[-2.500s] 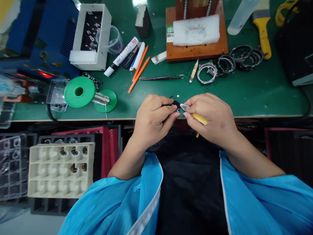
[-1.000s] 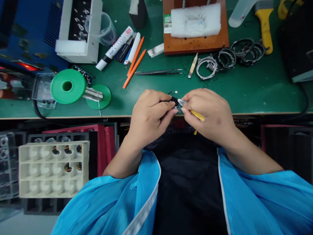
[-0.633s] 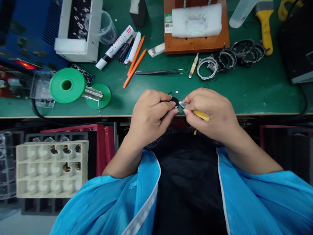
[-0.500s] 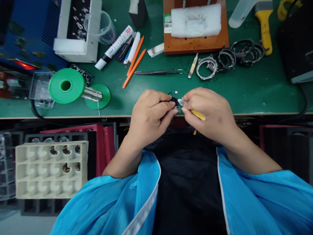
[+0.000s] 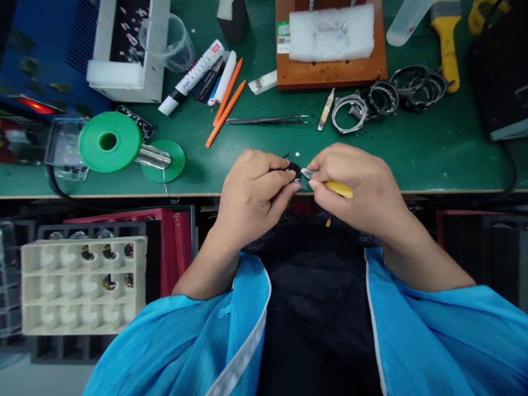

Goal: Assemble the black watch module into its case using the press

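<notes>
My left hand (image 5: 260, 192) is closed on a small dark round part (image 5: 294, 169) at the front edge of the green bench, pinched between thumb and fingers. Most of that part is hidden by the fingertips, so its exact kind does not show. In my right hand (image 5: 355, 179) is a yellow-handled tool with a flat grey blade (image 5: 339, 188), held like a pen. The blade's tip points left and is right beside the dark part; whether it touches I cannot tell. A pair of tweezers (image 5: 268, 120) lies on the bench beyond my hands.
Several metal watch-case-like rings (image 5: 350, 114) lie at the right, near a yellow brush (image 5: 449, 52). White foam (image 5: 331, 33) sits on a brown block. A green solder spool (image 5: 109, 142) stands left, near orange sticks (image 5: 226, 114). Below it is a beige compartment tray (image 5: 82, 286).
The yellow-handled tool in my right hand has shifted slightly right and its handle has swung a little. My left hand keeps its grip on the dark part.
</notes>
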Demonstrator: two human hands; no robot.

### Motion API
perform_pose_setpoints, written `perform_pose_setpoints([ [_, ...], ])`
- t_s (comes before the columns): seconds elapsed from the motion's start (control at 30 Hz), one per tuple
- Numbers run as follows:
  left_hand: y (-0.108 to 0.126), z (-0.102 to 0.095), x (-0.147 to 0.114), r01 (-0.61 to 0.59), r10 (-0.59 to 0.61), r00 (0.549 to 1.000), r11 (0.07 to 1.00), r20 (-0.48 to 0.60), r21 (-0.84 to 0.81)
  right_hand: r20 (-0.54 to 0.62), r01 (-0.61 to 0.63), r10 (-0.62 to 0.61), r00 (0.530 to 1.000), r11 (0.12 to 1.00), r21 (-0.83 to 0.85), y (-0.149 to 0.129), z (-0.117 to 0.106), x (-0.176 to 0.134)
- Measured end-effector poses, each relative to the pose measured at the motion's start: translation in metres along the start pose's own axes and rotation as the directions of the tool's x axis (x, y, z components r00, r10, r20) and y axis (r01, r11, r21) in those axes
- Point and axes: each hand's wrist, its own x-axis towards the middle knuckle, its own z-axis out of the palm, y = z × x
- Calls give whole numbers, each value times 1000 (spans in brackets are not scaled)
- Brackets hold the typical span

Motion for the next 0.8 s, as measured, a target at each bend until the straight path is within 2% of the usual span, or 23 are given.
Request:
perform_pose_setpoints([
  [0.23, -1, -1, -2, 31, -31, 999, 999, 27, 22, 3, 1, -1, 1000, 1000, 9, 2, -1, 1],
  [0.53, -1, -1, 0, -13, 13, 1000, 1000, 2, -12, 17, 2, -2, 1000, 1000, -3, 2, -4, 5],
  [0.67, 0, -1, 0, 1, -1, 1000, 1000, 6, -4, 63, 4, -5, 998, 1000, 11, 4, -6, 6],
  [0.8, 0, -2, 1, -12, 12, 1000, 1000, 12, -2, 49, 9, -9, 999, 1000, 2, 4, -7, 7],
])
